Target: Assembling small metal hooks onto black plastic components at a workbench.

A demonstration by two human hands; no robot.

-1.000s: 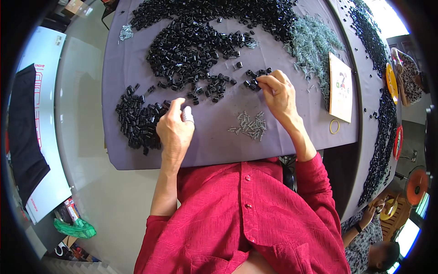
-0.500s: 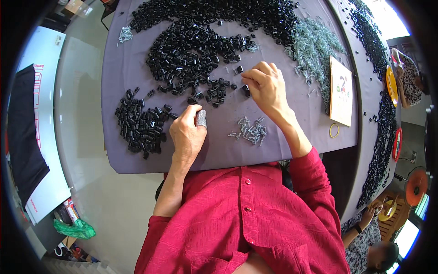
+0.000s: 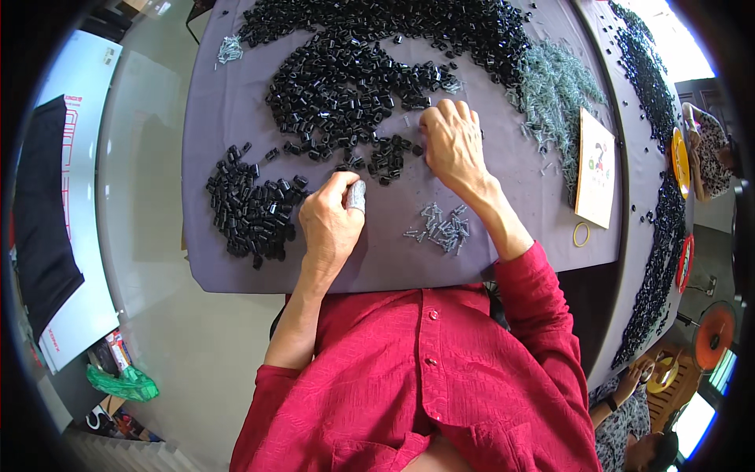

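My left hand (image 3: 330, 224) is over the near part of the table, its fingers closed at the edge of the black pieces; a grey cover (image 3: 356, 196) sits on its thumb. Whatever its fingertips hold is hidden. To the right, my right hand (image 3: 456, 149) is curled with knuckles up and fingertips down by the cloth, so its grip is hidden too. Small black plastic pieces (image 3: 330, 94) lie heaped ahead of both hands. A separate pile of black pieces (image 3: 252, 212) is left of my left hand. Small metal screws (image 3: 444, 228) lie between my forearms.
A grey cloth covers the table (image 3: 377, 259). A large heap of screws (image 3: 558, 86), an upright card (image 3: 595, 169) and a yellow ring (image 3: 581, 234) are on the right. Beyond, another table bears black pieces (image 3: 657, 259), with people beside it. An orange fan (image 3: 714, 337) stands far right.
My right hand has shifted left over the cloth, covering the loose black pieces that showed beside its fingers. My left hand stays close to the same spot. The whole view has shifted slightly.
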